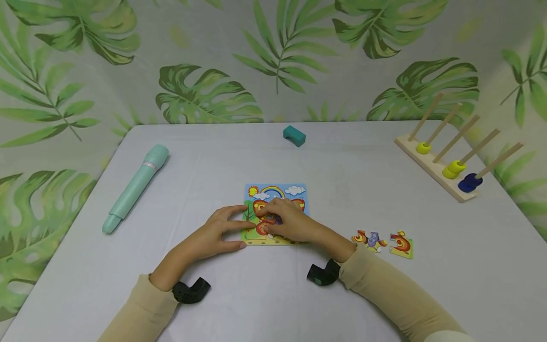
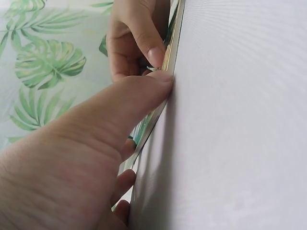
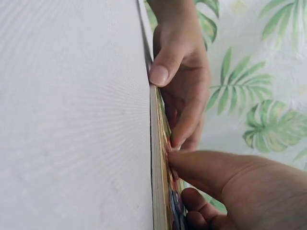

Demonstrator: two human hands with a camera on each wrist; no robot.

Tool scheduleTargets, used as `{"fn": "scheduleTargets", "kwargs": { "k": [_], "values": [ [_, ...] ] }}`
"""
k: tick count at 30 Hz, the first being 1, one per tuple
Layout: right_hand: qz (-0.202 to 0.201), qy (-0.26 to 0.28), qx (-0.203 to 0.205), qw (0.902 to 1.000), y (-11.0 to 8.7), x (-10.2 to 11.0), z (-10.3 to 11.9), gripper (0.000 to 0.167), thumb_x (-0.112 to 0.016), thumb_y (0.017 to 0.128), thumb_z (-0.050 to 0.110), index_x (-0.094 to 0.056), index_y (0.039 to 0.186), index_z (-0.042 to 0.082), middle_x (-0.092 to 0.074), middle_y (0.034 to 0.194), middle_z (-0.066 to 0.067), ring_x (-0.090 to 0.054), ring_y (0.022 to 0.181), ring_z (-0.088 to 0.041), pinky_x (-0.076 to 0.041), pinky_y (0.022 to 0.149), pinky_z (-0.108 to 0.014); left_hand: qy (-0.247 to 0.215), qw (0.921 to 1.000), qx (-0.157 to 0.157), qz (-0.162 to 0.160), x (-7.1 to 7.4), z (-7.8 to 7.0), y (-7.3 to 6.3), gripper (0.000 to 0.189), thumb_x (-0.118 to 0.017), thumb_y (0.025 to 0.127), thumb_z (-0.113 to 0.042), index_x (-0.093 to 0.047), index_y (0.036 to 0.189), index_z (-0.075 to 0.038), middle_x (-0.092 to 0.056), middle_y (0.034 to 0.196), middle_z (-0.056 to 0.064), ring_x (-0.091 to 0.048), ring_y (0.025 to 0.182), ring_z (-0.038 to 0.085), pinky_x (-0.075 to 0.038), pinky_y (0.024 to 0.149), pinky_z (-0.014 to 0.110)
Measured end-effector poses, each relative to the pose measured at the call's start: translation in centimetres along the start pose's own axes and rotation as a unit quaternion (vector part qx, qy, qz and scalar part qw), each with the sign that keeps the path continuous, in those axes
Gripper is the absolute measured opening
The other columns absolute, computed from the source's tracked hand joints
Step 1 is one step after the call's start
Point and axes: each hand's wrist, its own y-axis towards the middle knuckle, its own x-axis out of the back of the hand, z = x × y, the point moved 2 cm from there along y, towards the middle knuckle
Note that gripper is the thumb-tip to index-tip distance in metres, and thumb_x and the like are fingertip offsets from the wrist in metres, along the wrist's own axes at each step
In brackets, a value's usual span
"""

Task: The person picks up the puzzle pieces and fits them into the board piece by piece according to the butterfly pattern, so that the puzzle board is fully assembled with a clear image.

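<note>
A small picture puzzle board [image 1: 275,240] with a sun, a rainbow and red figures lies flat on the table. My left hand [image 1: 218,232] is at its left side, fingers spread and nearly straight. One fingertip reaches over the picture, and the thumb touches the near left corner. Over the middle of the board, my right hand [image 1: 291,221] has its thumb and fingers bent around a puzzle piece [image 1: 270,218], mostly hidden beneath them. In the right wrist view, the right thumb [image 3: 206,167] and left fingertips come close together at the board's surface.
Loose puzzle pieces [image 1: 401,244] lie on the table beside my right forearm. A mint-green microphone-shaped object [image 1: 136,187] is at the left. A teal arch block [image 1: 294,136] sits at the back. Far right stands a wooden peg stand [image 1: 436,170] with yellow and blue beads.
</note>
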Motion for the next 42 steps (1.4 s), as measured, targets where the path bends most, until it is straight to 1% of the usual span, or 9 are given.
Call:
{"fn": "scheduleTargets", "kwargs": {
  "k": [10,15,20,25,30,33,38,40,42],
  "values": [
    [0.015,-0.035,0.005,0.9993,-0.3,0.1,0.4,0.049,-0.068,0.077,0.042,-0.058,0.119,0.018,-0.049,0.115,-0.001,-0.04,0.109,-0.018,-0.029,0.088,-0.038,-0.003,1.0,0.006,0.001,0.1,-0.1,0.0,0.037,-0.067,0.08,-0.031,-0.062,0.117,-0.024,-0.034,0.139,0.005,-0.024,0.127,0.027,-0.025,0.098,0.05],
    [0.032,0.049,0.0,0.9983,-1.2,1.7,0.7,0.053,-0.067,0.08,0.034,-0.051,0.126,0.013,-0.046,0.123,0.0,-0.039,0.114,-0.016,-0.033,0.094,-0.038,-0.006,1.0,0.002,0.0,0.0,0.0,0.0,0.038,-0.068,0.08,-0.031,-0.062,0.117,-0.024,-0.034,0.139,0.005,-0.024,0.128,0.026,-0.023,0.099,0.049],
    [-0.013,0.103,-0.01,0.9945,-4.2,5.1,0.6,0.057,-0.069,0.079,0.031,-0.046,0.13,0.015,-0.042,0.128,0.001,-0.038,0.117,-0.019,-0.036,0.094,-0.045,-0.004,1.0,0.007,0.001,-0.2,0.2,0.0,0.038,-0.068,0.08,-0.032,-0.062,0.117,-0.025,-0.034,0.139,0.004,-0.023,0.128,0.026,-0.022,0.101,0.048],
    [-0.086,0.076,0.003,0.9934,-8.5,8.3,-0.5,0.061,-0.071,0.077,0.03,-0.045,0.13,0.019,-0.041,0.129,0.006,-0.038,0.117,-0.017,-0.035,0.093,-0.048,0.001,0.9999,0.012,0.002,-0.1,0.1,0.0,0.039,-0.068,0.08,-0.032,-0.062,0.117,-0.025,-0.033,0.139,0.004,-0.023,0.128,0.026,-0.022,0.101,0.048],
    [-0.131,0.04,0.01,0.9905,-12.4,9.5,-2.4,0.065,-0.075,0.073,0.02,-0.045,0.13,0.016,-0.044,0.128,0.003,-0.04,0.113,-0.014,-0.033,0.094,-0.028,0.0,1.0,0.009,0.002,-0.1,0.1,0.0,0.039,-0.068,0.08,-0.032,-0.062,0.117,-0.025,-0.034,0.139,0.004,-0.023,0.128,0.026,-0.022,0.1,0.048],
    [-0.137,0.038,-0.011,0.9898,-14.2,9.4,-3.5,0.067,-0.077,0.071,0.018,-0.045,0.13,0.017,-0.046,0.127,0.0,-0.041,0.111,-0.013,-0.032,0.092,-0.022,-0.001,1.0,0.009,0.003,-0.1,0.2,0.0,0.038,-0.068,0.08,-0.032,-0.062,0.117,-0.026,-0.033,0.139,0.004,-0.022,0.129,0.026,-0.022,0.101,0.048],
    [-0.112,0.036,-0.064,0.991,-16.0,8.6,-5.3,0.069,-0.077,0.071,0.024,-0.043,0.13,0.013,-0.045,0.126,-0.005,-0.041,0.11,-0.021,-0.035,0.088,-0.045,0.004,1.0,0.008,0.002,-0.1,0.2,0.1,0.039,-0.068,0.079,-0.034,-0.062,0.117,-0.027,-0.033,0.139,0.004,-0.023,0.128,0.026,-0.022,0.101,0.048],
    [-0.092,0.029,-0.069,0.9929,-16.3,8.3,-5.9,0.07,-0.076,0.072,0.027,-0.042,0.131,0.011,-0.044,0.127,-0.006,-0.041,0.11,-0.024,-0.035,0.091,-0.041,0.005,1.0,0.008,0.001,-0.1,0.2,0.1,0.039,-0.069,0.079,-0.034,-0.062,0.116,-0.027,-0.034,0.139,0.004,-0.023,0.128,0.026,-0.022,0.1,0.048],
    [-0.077,0.017,-0.064,0.9948,-16.4,8.0,-6.4,0.071,-0.075,0.071,0.03,-0.042,0.13,0.008,-0.044,0.127,-0.006,-0.041,0.112,-0.022,-0.033,0.094,-0.027,0.004,1.0,0.006,0.001,-0.1,0.2,0.1,0.039,-0.069,0.079,-0.034,-0.062,0.116,-0.026,-0.034,0.139,0.005,-0.023,0.128,0.027,-0.022,0.1,0.049]
  ]
}}
